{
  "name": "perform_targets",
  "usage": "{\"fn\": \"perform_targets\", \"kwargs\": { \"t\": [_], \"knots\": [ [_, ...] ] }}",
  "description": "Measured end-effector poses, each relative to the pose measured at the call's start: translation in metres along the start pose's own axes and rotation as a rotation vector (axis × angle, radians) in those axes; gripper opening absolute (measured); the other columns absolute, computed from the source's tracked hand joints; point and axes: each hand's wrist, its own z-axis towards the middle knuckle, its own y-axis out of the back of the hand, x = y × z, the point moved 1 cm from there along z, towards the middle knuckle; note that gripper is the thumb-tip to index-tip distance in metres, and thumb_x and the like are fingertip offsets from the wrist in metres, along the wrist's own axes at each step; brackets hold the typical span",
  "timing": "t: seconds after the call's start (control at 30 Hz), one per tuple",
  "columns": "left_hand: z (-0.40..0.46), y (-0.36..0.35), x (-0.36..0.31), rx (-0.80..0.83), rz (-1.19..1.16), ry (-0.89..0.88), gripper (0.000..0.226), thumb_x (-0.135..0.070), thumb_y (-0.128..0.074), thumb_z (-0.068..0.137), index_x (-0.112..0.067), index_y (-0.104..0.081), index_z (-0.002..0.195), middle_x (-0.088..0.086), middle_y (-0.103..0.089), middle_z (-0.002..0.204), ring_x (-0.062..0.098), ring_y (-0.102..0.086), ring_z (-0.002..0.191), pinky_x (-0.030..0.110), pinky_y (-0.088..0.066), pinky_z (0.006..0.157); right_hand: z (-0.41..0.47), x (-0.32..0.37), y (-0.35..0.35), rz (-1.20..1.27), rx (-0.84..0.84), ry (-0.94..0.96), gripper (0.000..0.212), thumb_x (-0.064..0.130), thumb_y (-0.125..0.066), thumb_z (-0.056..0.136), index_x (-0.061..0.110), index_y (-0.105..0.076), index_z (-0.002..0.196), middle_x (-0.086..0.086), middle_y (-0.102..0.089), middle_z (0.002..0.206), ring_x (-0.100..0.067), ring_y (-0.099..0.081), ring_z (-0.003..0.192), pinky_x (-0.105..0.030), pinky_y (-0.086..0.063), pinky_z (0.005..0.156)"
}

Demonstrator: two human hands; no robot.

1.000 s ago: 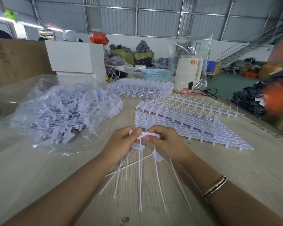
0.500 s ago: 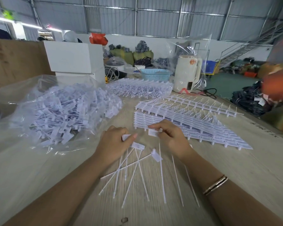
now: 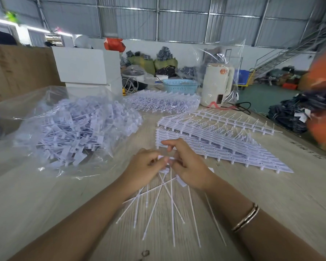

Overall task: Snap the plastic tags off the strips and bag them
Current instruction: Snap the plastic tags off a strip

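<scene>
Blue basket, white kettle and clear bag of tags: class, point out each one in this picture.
Blue basket point(image 3: 180, 86): head view, its perforated front wall.
White kettle point(image 3: 217, 85): head view, middle of its body.
Clear bag of tags point(image 3: 77, 129): head view, plastic over the heaped tags.

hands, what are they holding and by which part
Both the left hand and right hand pinch white plastic tags by their flat head ends; the thin tails fan toward the camera.
</scene>
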Motion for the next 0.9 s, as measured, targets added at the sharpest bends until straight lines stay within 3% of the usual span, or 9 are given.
{"fn": "perform_targets", "kwargs": {
  "t": [0.07,0.13,0.2,0.3,0.4,0.57,0.73,0.83,0.9],
  "knots": [
    [0.0,0.0,0.001,-0.025,-0.091,0.02,0.041,-0.02,-0.057,0.092,-0.033,-0.052,0.054,-0.017,-0.05,0.053,0.0,-0.045,0.063,0.022,-0.031,0.062,0.001,-0.002,0.005,-0.08,0.017,-0.039,0.035,0.003,-0.059,0.088,0.012,-0.054,0.121,0.004,-0.047,0.102,-0.012,-0.054,0.086,-0.035,-0.045,0.082],
    [-0.001,0.004,0.0,-0.025,-0.214,0.067,0.039,-0.018,-0.054,0.093,-0.031,-0.053,0.057,-0.017,-0.049,0.053,-0.002,-0.043,0.058,0.019,-0.03,0.06,0.002,-0.008,0.013,-0.133,0.059,-0.14,0.018,0.015,-0.061,0.089,0.01,-0.064,0.106,0.002,-0.053,0.092,-0.017,-0.055,0.087,-0.046,-0.04,0.089],
    [-0.003,0.007,0.0,0.002,-0.259,0.099,0.035,-0.02,-0.053,0.094,-0.028,-0.055,0.06,-0.013,-0.05,0.059,0.002,-0.045,0.061,0.022,-0.031,0.063,-0.001,-0.011,0.017,-0.092,0.111,-0.221,0.013,0.021,-0.061,0.09,0.009,-0.068,0.09,-0.008,-0.059,0.079,-0.018,-0.054,0.073,-0.043,-0.042,0.08],
    [-0.005,0.005,-0.002,0.055,-0.268,0.135,0.028,-0.023,-0.056,0.092,-0.015,-0.061,0.066,0.011,-0.055,0.068,0.016,-0.051,0.069,0.032,-0.035,0.071,-0.003,-0.01,0.016,-0.019,0.129,-0.238,0.014,0.024,-0.063,0.089,0.015,-0.066,0.078,-0.012,-0.058,0.067,-0.013,-0.049,0.06,-0.032,-0.038,0.063],
    [-0.003,0.006,-0.006,0.033,-0.285,0.165,0.035,-0.032,-0.062,0.088,-0.022,-0.06,0.055,-0.003,-0.053,0.057,0.01,-0.049,0.06,0.028,-0.036,0.065,-0.001,-0.009,0.014,0.045,0.138,-0.232,0.014,0.023,-0.062,0.089,0.01,-0.068,0.088,-0.017,-0.063,0.075,-0.014,-0.05,0.063,-0.03,-0.039,0.063],
    [-0.004,0.005,-0.009,-0.035,-0.429,0.217,0.036,-0.025,-0.063,0.088,-0.021,-0.063,0.052,-0.005,-0.057,0.055,0.008,-0.053,0.058,0.024,-0.04,0.065,-0.002,-0.01,0.01,0.144,0.063,-0.241,0.007,0.016,-0.065,0.087,0.016,-0.072,0.086,-0.011,-0.06,0.068,-0.012,-0.049,0.06,-0.028,-0.036,0.059],
    [-0.003,0.002,-0.017,-0.123,-0.641,0.326,0.03,-0.02,-0.06,0.09,-0.015,-0.065,0.061,-0.01,-0.058,0.048,-0.001,-0.054,0.045,0.009,-0.042,0.048,0.001,-0.008,0.004,0.155,-0.114,-0.186,0.01,0.017,-0.066,0.085,0.022,-0.072,0.079,-0.008,-0.064,0.068,-0.026,-0.056,0.061,-0.038,-0.042,0.058],
    [-0.002,0.001,-0.019,-0.138,-0.683,0.339,0.028,-0.02,-0.057,0.091,-0.011,-0.062,0.065,-0.011,-0.056,0.046,-0.003,-0.05,0.043,0.007,-0.04,0.046,0.004,-0.004,0.004,0.141,-0.142,-0.137,0.013,0.014,-0.065,0.086,0.021,-0.071,0.078,-0.011,-0.064,0.067,-0.032,-0.056,0.062,-0.042,-0.043,0.059],
    [-0.003,-0.001,-0.022,-0.125,-0.715,0.328,0.028,-0.021,-0.056,0.092,-0.009,-0.06,0.067,-0.011,-0.056,0.048,-0.003,-0.051,0.043,0.007,-0.039,0.046,0.004,-0.001,0.004,0.213,-0.145,-0.115,0.02,0.009,-0.064,0.086,0.026,-0.068,0.077,-0.004,-0.065,0.066,-0.028,-0.056,0.062,-0.04,-0.043,0.062]
  ]
}}
